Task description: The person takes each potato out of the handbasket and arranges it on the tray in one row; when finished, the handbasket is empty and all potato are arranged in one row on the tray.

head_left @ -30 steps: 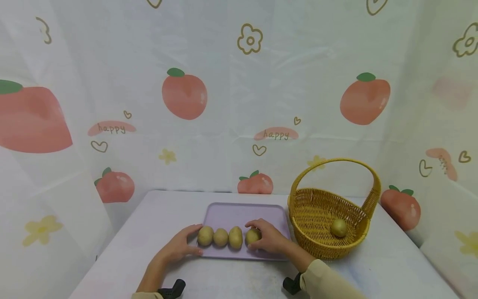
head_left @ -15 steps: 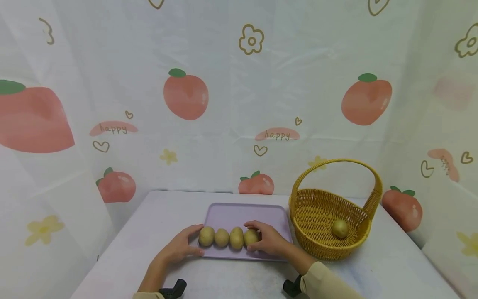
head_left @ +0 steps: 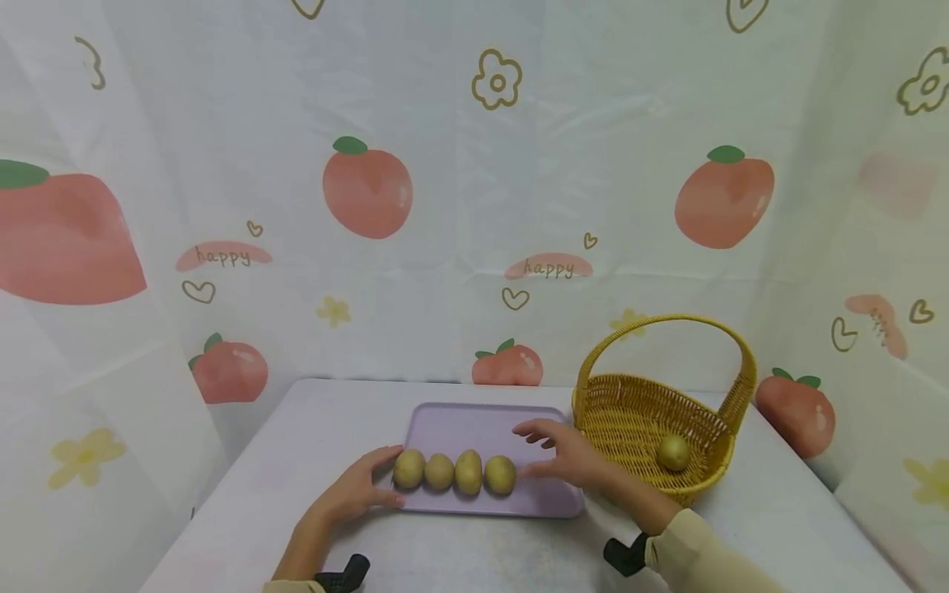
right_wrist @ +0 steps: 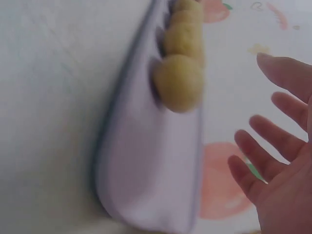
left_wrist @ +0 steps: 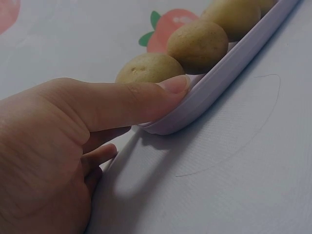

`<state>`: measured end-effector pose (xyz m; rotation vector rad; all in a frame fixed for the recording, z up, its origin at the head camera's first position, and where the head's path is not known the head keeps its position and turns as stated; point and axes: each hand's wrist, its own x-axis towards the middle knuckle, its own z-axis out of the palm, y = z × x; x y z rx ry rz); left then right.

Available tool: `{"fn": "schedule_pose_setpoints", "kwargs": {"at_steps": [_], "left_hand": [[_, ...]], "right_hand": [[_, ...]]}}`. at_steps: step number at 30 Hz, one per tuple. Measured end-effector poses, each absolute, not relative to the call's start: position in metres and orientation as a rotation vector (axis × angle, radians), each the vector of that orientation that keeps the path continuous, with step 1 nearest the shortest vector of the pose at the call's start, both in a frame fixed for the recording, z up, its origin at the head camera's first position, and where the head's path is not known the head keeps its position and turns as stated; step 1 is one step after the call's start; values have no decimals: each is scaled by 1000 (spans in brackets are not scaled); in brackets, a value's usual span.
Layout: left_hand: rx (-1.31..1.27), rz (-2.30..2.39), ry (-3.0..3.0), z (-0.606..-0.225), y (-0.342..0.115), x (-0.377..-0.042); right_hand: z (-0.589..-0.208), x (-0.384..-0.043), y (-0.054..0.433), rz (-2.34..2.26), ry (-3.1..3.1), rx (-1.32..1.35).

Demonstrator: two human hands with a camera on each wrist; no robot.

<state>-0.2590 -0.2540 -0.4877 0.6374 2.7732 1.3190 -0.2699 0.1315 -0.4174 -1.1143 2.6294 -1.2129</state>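
A lilac tray lies on the table with several potatoes in a row along its front half. My left hand holds the tray's left end, its thumb over the corner rim beside the leftmost potato. My right hand hovers over the tray's right part, fingers spread and holding nothing. It is just right of the rightmost potato, which stands apart from it in the right wrist view.
A golden wicker basket with a tall handle stands close to the tray's right end. One potato lies inside it. The white table backs onto a curtain printed with fruit.
My right hand slid its potato left against the row, then let go and drew back to the right. The left hand has stayed in place.
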Motion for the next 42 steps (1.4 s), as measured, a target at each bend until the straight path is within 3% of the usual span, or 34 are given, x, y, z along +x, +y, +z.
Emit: {"fn": "schedule_pose_setpoints", "kwargs": {"at_steps": [9, 18, 31, 42], "left_hand": [[647, 1289, 2797, -488, -254, -259], [614, 1305, 2786, -489, -254, -260], [580, 1299, 2768, -490, -254, -259], [589, 1301, 2773, -489, -254, -259]], "right_hand": [[-372, -270, 180, -1133, 2645, -1001], [-351, -286, 227, -1009, 2589, -930], [-360, -294, 275, -954, 2534, -547], [-375, -294, 291, -868, 2596, -412]]}}
